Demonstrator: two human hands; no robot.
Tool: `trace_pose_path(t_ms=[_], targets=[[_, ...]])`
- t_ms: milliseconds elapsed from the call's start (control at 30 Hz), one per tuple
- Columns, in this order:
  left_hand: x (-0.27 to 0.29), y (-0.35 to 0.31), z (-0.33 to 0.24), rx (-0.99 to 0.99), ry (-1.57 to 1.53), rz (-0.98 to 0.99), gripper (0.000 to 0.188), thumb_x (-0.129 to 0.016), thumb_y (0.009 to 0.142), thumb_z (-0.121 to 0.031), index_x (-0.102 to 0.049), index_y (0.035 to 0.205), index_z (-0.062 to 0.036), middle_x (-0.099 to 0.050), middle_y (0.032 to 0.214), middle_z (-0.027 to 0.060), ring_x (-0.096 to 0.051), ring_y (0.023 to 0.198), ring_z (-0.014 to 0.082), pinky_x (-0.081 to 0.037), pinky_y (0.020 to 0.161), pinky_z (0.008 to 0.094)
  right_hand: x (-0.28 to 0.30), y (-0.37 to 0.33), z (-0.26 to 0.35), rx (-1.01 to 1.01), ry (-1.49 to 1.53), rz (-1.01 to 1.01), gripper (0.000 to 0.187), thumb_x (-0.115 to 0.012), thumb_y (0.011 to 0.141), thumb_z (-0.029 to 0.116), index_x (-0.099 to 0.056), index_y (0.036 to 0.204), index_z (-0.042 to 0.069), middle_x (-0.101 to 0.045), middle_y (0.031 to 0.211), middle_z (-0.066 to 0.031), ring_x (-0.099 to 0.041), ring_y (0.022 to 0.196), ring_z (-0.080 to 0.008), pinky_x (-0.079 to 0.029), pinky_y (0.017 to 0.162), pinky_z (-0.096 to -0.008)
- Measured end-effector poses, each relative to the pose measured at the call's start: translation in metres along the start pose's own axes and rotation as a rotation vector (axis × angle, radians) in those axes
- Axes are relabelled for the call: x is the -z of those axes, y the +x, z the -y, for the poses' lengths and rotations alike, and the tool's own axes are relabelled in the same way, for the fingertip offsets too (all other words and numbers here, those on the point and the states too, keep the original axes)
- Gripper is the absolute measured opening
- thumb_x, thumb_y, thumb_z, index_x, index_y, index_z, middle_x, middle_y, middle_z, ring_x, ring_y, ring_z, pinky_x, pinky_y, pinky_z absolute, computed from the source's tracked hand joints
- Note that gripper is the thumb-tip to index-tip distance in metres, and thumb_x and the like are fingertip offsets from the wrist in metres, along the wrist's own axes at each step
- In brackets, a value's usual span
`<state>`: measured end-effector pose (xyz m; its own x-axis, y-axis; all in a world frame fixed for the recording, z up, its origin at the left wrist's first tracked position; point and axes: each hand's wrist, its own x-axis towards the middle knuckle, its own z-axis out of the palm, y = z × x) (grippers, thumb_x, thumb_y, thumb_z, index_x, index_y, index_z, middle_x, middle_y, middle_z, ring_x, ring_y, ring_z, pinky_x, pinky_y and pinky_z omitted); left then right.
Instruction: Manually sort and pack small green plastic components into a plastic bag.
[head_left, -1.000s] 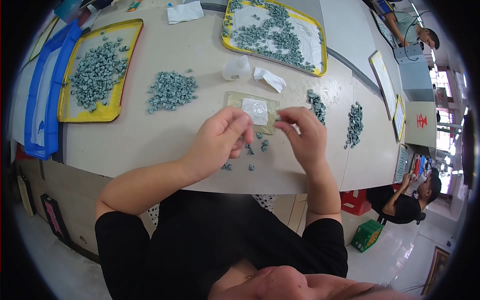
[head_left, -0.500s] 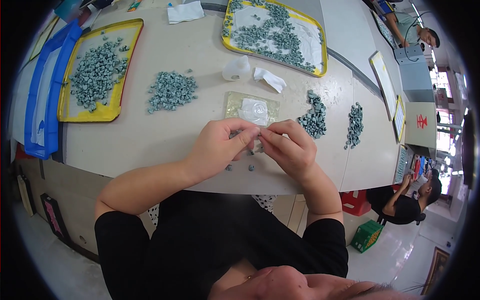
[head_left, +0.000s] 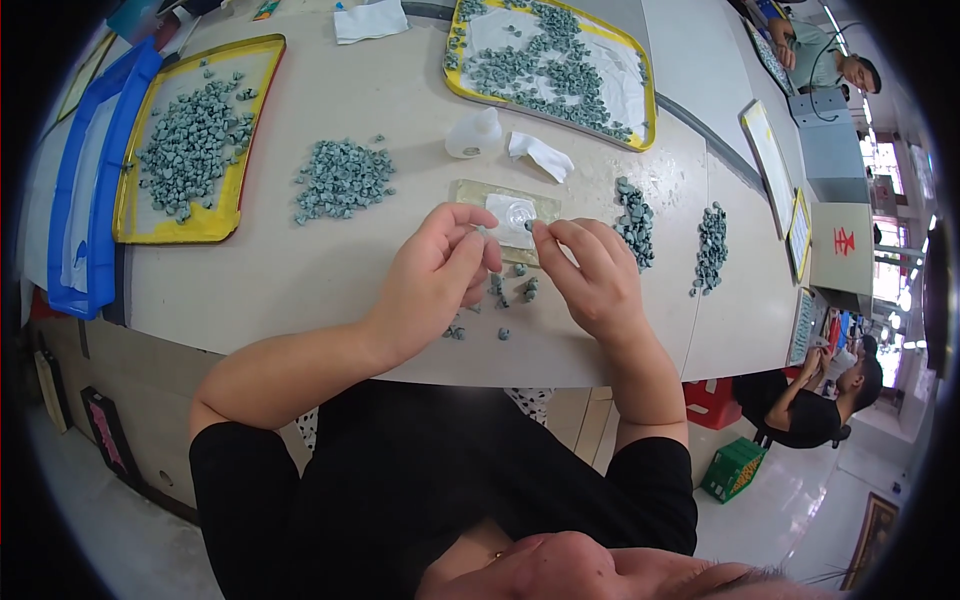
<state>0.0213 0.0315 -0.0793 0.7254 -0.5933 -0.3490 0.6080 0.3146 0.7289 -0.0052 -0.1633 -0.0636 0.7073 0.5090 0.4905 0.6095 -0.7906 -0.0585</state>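
Our left hand point(head_left: 437, 275) and right hand point(head_left: 590, 275) met over the pad point(head_left: 505, 205), each pinching a small grey-green piece point(head_left: 528, 227) at the fingertips; the left's piece was hidden by the fingers. We judged the step best done low over the pad, grip light, so nothing dropped among the loose pieces point(head_left: 510, 290) below. Outward on the pale counter point(head_left: 330, 270) lay a pile point(head_left: 342, 178), two rows point(head_left: 635, 222), a white bottle point(head_left: 473, 134) and two yellow trays point(head_left: 240, 190). Other people sat beyond, over a tiled floor point(head_left: 790, 510).
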Motion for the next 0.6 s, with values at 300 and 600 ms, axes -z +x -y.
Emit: trace_pose_path(t_ms=[300,600], targets=[[0.007,0.002,-0.001,-0.065,0.015,-0.023,0.020,-0.046,0.096,-0.013,-0.053,0.108,0.0008,-0.050,0.083,0.0009,-0.033,0.058,0.0040,-0.031,0.051,0.0195,-0.003,0.003,0.006,0.046,-0.058,0.061,0.026,-0.062,0.068,0.001,-0.063,0.093,-0.006,-0.055,0.089,-0.0096,-0.059,0.075,-0.0225,-0.049,0.062,-0.0322],[0.007,-0.001,-0.004,-0.078,-0.022,-0.010,0.020,-0.049,0.095,-0.013,-0.053,0.110,-0.0002,-0.052,0.080,0.0016,-0.035,0.058,0.0036,-0.032,0.051,0.0193,-0.008,0.003,0.013,-0.364,0.314,-0.085,0.018,-0.065,0.073,-0.005,-0.065,0.090,-0.001,-0.057,0.085,-0.0092,-0.059,0.076,-0.0188,-0.048,0.062,-0.0281]])
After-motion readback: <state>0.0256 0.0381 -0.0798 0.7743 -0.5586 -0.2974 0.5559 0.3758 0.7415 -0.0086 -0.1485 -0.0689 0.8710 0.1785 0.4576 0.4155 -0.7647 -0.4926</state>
